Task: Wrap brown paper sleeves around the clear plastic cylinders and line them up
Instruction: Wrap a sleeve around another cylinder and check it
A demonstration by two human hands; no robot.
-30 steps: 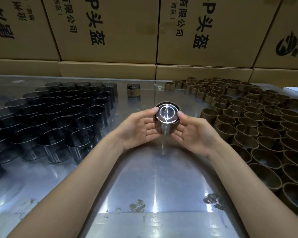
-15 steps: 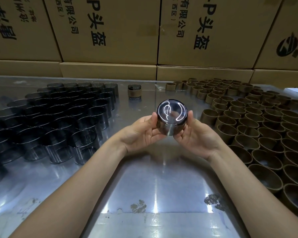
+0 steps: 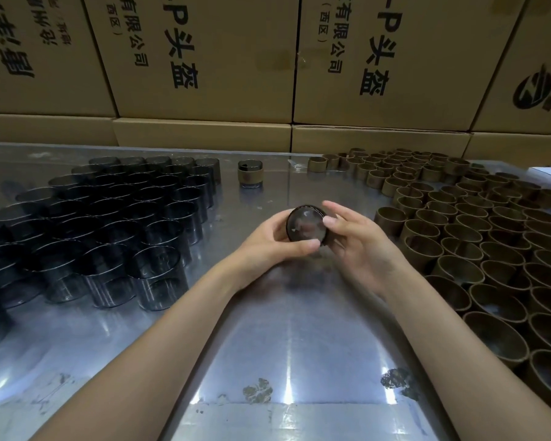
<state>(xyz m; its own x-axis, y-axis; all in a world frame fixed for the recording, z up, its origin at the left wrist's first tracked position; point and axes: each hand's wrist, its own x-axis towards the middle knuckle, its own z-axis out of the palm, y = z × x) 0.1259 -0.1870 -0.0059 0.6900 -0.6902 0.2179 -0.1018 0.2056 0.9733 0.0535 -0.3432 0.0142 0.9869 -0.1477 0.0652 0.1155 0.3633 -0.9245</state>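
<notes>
While the left hand (image 3: 269, 241) cups the clear plastic cylinder (image 3: 306, 223) from below, thumb curled under it, the right hand (image 3: 353, 240) pinches its rim between thumb and fingertips.

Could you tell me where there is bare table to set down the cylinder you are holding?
Bare table runs between clear cylinders and paper sleeves, up to the lone wrapped cylinder. Both sides are crowded.

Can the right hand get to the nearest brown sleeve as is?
Probably not yet: the right hand and left hand both grip the cylinder. The path to the nearest sleeve looks clear, over bare table.
</notes>
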